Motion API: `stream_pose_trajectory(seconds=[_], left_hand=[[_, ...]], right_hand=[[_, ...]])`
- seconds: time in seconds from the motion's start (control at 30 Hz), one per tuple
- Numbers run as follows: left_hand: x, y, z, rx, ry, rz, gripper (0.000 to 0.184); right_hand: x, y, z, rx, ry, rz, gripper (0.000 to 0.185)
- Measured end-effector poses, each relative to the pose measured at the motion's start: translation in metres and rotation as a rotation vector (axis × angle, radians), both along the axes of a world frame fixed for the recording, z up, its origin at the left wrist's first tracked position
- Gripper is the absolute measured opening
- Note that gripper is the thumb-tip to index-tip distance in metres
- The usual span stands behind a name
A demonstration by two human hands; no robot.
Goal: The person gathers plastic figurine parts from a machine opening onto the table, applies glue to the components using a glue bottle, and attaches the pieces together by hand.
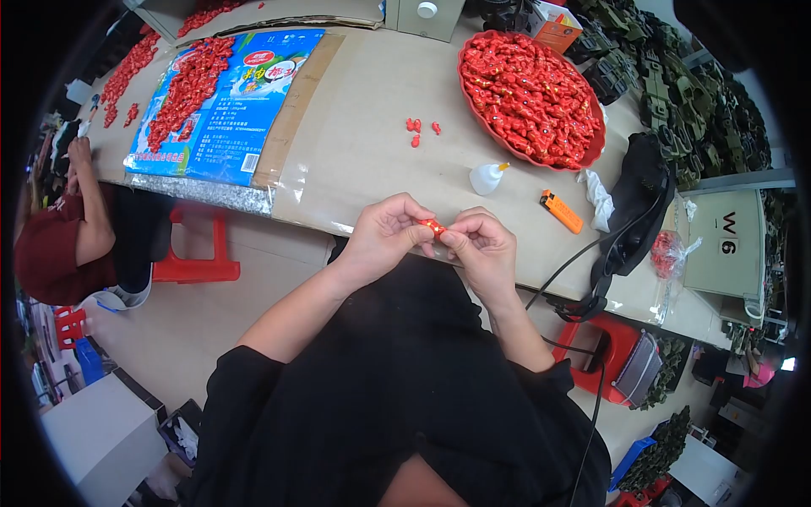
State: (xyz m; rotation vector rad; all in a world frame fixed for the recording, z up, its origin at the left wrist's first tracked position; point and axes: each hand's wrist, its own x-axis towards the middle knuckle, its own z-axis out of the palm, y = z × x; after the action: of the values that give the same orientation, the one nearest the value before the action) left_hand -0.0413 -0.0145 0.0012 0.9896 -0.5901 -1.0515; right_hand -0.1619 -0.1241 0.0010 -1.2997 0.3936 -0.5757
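Note:
Just over the front edge of the table, my left hand (392,230) and my right hand (481,249) meet at one small red ornament (433,227) with gold marks. Fingertips of both hands pinch it from its two sides, so its exact shape is partly covered. Beyond the hands lie a few loose red pieces (415,126). A white squeeze bottle (486,178) with a yellow tip stands near my right hand. Farther right is an orange lighter (561,211). A red bowl (601,145) at the back right is heaped with similar red pieces.
More red pieces lie on a blue printed cardboard sheet (253,110) to the left. A black strap-like bundle (629,211) with a cable (564,269) and crumpled tissue (598,201) lie at right. Another person (68,241) sits at far left, beside a red stool (198,253).

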Motion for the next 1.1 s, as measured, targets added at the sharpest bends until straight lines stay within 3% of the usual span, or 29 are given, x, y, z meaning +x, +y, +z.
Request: stream_pose_trajectory(seconds=[1.1], left_hand=[[0.0022,0.0028,-0.0075,-0.157,0.022,-0.042,0.013]], right_hand=[[-0.0058,0.0018,-0.0003,-0.06,-0.114,0.058,0.013]])
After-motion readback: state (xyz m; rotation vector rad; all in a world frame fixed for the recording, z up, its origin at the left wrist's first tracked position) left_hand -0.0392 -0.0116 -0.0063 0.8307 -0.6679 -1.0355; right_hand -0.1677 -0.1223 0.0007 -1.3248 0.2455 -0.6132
